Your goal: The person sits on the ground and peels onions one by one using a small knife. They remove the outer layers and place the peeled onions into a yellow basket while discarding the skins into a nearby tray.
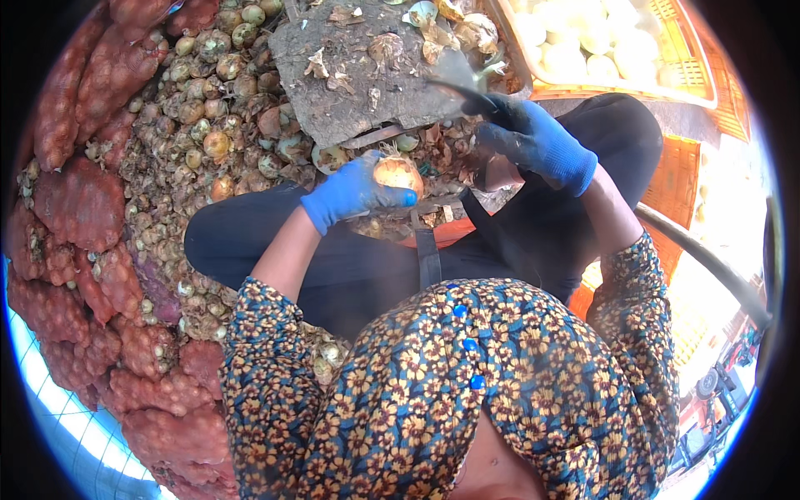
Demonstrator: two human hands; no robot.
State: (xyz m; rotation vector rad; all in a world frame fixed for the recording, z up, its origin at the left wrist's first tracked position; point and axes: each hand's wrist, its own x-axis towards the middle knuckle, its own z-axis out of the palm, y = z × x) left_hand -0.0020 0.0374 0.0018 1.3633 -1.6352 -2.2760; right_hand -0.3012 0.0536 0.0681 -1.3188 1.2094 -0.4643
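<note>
My left hand (350, 192), in a blue work glove with dark fingers, holds a yellow-brown onion (400, 174) with its root tuft pointing away from me. In my right hand (531, 140), gloved the same way, is a black-handled knife (478, 100). Its broad blade is blurred and extends up and left over the edge of a worn wooden board (350, 75). Knife and onion are apart. Dry skins and a papery onion (385, 49) lie on the board, beyond both hands.
Unpeeled onions (200, 112) are heaped at left, bordered by full red mesh sacks (78, 203). An orange crate (684, 47) of pale peeled onions stands at upper right, near my right knee. A pole (700, 256) slants behind my right arm. Onion skins (447, 150) litter the area between my legs.
</note>
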